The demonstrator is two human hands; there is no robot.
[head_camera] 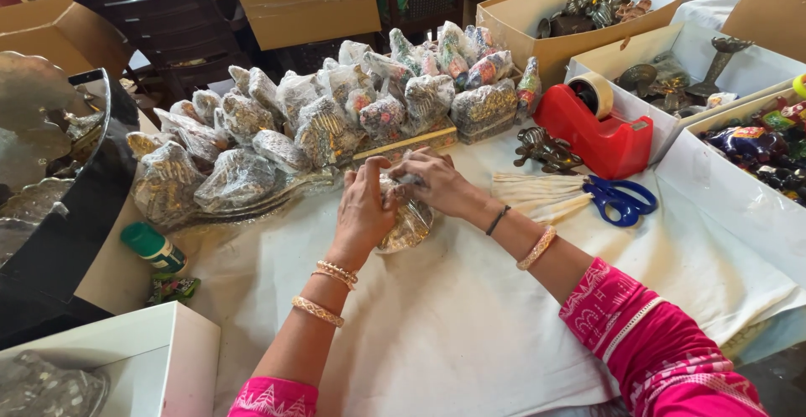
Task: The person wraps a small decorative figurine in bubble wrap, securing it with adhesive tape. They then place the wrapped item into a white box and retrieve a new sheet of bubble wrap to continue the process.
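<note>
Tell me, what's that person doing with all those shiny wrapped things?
A person in pink sleeves presses both hands, left hand and right hand, around a small ornament in clear plastic wrap on a white-covered table. Just behind it sits a heap of similarly wrapped ornaments. Blue-handled scissors and a red tape dispenser lie to the right, unused.

plastic-wrapped golden figurine, on white cloth
</note>
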